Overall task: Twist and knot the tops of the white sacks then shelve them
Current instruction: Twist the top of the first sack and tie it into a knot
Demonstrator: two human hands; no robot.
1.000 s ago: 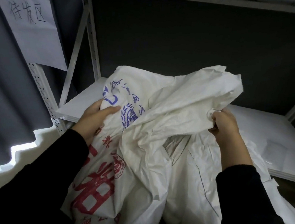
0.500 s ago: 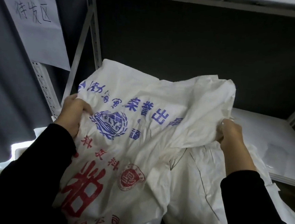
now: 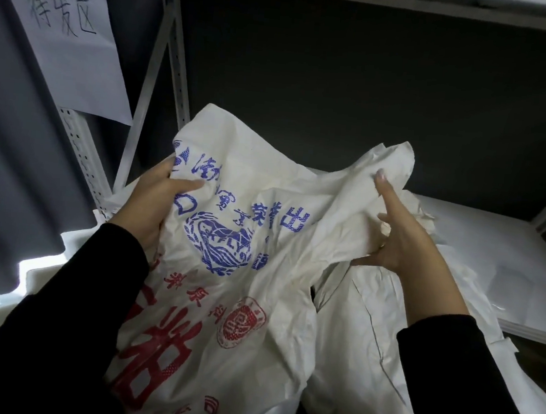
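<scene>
Head view: the white sack (image 3: 243,270) hangs between the 2 hands, and its top is not yet twisted. The left hand (image 3: 153,196) grips the upper left edge, with the thumb on the blue print. The right hand (image 3: 397,241) holds bunched cloth in curled fingers, forefinger straight. Probably both hands should gather the whole mouth into 1 bundle before twisting, otherwise loose corners can escape the knot. The shelf (image 3: 492,252) lies behind the right hand.
</scene>
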